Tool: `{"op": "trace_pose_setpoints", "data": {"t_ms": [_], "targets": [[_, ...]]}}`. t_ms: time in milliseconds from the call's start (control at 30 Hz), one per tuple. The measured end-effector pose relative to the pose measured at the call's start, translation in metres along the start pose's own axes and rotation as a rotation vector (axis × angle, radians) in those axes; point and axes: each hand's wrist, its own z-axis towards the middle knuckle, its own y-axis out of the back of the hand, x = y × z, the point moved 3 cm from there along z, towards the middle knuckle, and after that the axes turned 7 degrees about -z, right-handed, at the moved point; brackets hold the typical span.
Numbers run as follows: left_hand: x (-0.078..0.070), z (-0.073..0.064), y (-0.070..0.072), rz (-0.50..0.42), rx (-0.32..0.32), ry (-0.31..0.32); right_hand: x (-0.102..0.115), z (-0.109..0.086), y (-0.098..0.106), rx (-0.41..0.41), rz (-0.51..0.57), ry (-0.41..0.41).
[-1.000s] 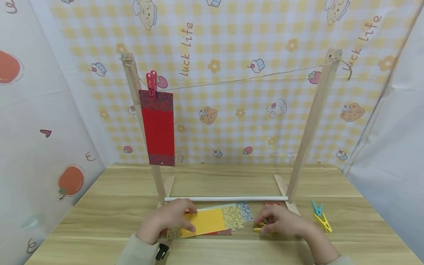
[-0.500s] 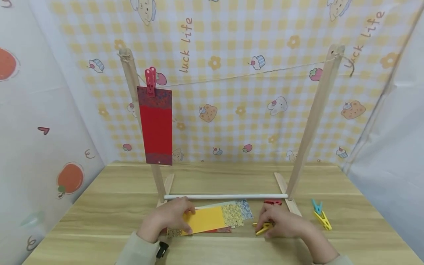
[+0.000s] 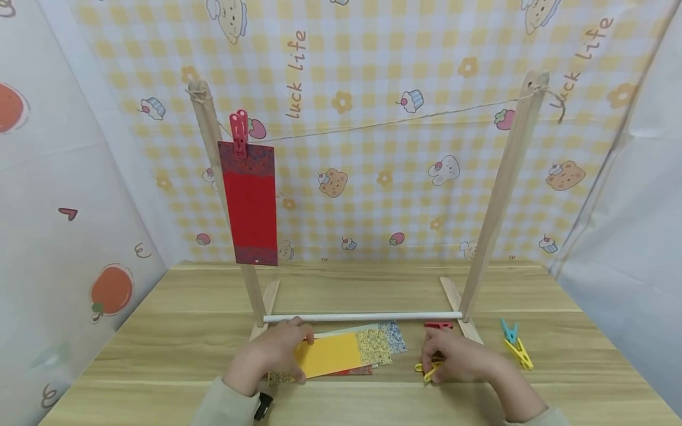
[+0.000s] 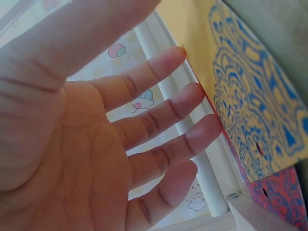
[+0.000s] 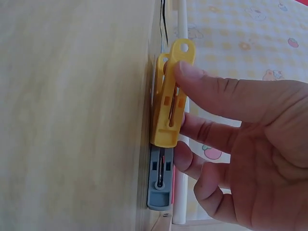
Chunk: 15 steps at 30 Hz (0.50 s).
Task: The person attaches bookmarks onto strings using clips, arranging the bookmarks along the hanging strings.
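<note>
My left hand (image 3: 277, 349) spans a yellow card (image 3: 330, 355) with patterned ends, the thumb at its near edge and the fingers along its far edge. In the left wrist view the fingertips touch the edge of the card's blue-patterned end (image 4: 250, 96). Under it lie a red card (image 3: 354, 371) and a pale card with a blue-patterned end (image 3: 393, 336). My right hand (image 3: 458, 355) pinches a yellow clothespin (image 5: 172, 101) between thumb and fingers, close over the table. Just beyond it shows a grey-blue clothespin (image 5: 160, 185).
A wooden frame (image 3: 495, 207) carries a sagging string (image 3: 373, 124). From its left end hangs a red card (image 3: 250, 207) by a red clothespin (image 3: 240, 133). A white rod (image 3: 367, 317) joins the feet. Teal (image 3: 510, 331) and yellow clothespins (image 3: 518, 353) lie right; a red one (image 3: 438, 325) lies behind my right hand.
My right hand has shifted slightly right and turned the yellow clothespin more upright on the table. My left hand stays on the yellow card. The head view has tilted a little.
</note>
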Motion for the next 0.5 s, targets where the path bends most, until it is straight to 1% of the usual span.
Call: {"op": "trace_pose_setpoints", "data": {"t_ms": [200,367,500], "targets": [[-0.0021,0.0007,-0.0004,0.046,-0.022,-0.017,-0.0015,0.0009,0.0033,-0.004,0.028,0.024],[-0.0035,0.0005,-0.0012,0.045,-0.013,-0.018,-0.0008,0.0027,0.0063,-0.010,0.094,0.009],[-0.0024,0.0006,-0.0018,0.041,-0.009,-0.008,-0.0001,0.0031,0.0076,-0.013,0.112,0.006]]}}
